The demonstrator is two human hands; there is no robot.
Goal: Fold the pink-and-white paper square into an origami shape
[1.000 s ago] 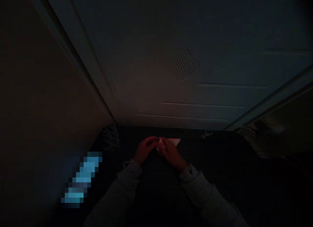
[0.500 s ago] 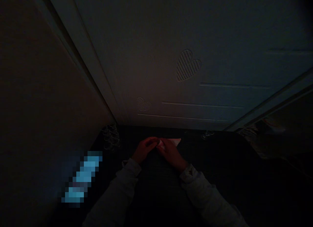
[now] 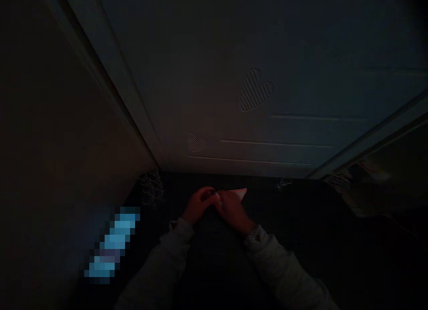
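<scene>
The scene is very dark. Both hands meet over the dark table. My left hand [image 3: 199,205] is curled, with thumb and fingers closed around something small and dark with faint glints; its kind is hard to make out. Pressed against it is my right hand [image 3: 233,210], its fingers closed on a pale cloth or paper [image 3: 241,193]. One pointed corner of this pale piece sticks out beyond the right hand's knuckles, while a little more of it shows between the two hands. The fingers hide the rest.
Several clear glass-like items [image 3: 151,188] cluster at the table's back left corner. Another small clear item [image 3: 283,183] is at the back right. A glowing, pixelated panel [image 3: 112,245] lies left. A pale panel with embossed hearts [image 3: 256,91] rises behind the dark table [image 3: 214,256].
My left fingers have shifted slightly, and a gap with a glint now shows between thumb and fingers. The pale piece's corner has moved a little. The picture is slightly darker.
</scene>
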